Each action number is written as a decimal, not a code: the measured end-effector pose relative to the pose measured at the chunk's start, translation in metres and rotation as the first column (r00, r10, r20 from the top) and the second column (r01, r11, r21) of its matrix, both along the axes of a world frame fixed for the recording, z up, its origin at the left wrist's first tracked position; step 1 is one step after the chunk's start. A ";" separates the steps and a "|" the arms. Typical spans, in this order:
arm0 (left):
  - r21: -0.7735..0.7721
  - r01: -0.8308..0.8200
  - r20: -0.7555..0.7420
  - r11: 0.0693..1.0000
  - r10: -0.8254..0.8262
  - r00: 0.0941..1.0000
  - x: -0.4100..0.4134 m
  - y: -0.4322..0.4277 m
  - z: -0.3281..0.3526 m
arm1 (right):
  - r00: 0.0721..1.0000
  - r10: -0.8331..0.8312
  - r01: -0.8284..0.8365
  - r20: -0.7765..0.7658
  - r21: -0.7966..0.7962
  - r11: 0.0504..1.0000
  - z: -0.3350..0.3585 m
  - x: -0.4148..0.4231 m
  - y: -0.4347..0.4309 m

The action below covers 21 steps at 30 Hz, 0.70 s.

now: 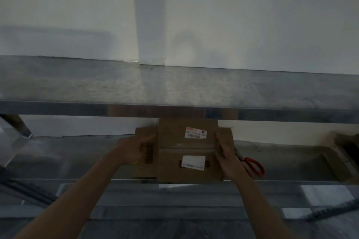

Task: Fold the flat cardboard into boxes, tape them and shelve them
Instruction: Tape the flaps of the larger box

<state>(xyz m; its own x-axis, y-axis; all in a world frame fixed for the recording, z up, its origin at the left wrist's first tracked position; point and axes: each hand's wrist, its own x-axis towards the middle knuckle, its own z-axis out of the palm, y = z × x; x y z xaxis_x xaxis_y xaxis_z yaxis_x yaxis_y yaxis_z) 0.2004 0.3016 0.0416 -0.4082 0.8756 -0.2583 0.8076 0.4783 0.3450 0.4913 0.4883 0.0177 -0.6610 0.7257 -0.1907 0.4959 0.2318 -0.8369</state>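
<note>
- Upper shelf (174,83): metal, runs across the full width. Its front lip sits directly above the box (188,151) and hides the box's far edge.
- Lower shelf (77,157): grey metal, dull sheen, below the upper one. Box is held over its front part, approx. centre of view, not seen resting on it.
- Scissors (254,165): orange handles, lying on lower shelf just beside the right hand (227,157); blades hidden behind that hand.
- More cardboard (347,151) at far R edge of lower shelf, well apart from the box; dim, detail unclear.
- Wall (233,15): white, plain, behind both shelves, w/ a vertical corner line L of centre.
- Box: brown cardboard, rectangular, matte. Top closed, w/ a seam across the middle under a glossy strip, prob. tape. Side flaps stick out L and R.
- Two white labels on top: upper label (195,132) w/ red mark and barcode, lower label (193,162) w/ barcode. Text too blurred to read.
- Left flap carries dark printed bars.
- Left hand (134,149): grips the L flap, thumb on top, fingers curled round the edge. Motion-blurred.
- Right hand: fingers straight, laid along the box's R edge and pressed against it. Thumb position: cannot tell.
- Small yellow item (135,162) at L wrist; cannot tell what it is.
</note>
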 end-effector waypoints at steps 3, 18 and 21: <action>0.002 0.022 0.108 1.000 -0.022 0.994 -0.006 -0.007 0.001 | 0.998 0.042 -0.042 0.047 -0.002 0.999 -0.004 -0.001 -0.001; 0.099 -0.054 0.744 0.994 -0.038 0.667 -0.007 0.002 0.044 | 0.965 -0.205 0.217 -0.164 0.054 0.975 0.038 0.001 0.000; 0.059 0.014 0.722 0.998 -0.053 0.690 -0.011 0.004 0.054 | 0.944 -0.264 0.285 -0.196 0.089 0.954 0.054 0.009 0.005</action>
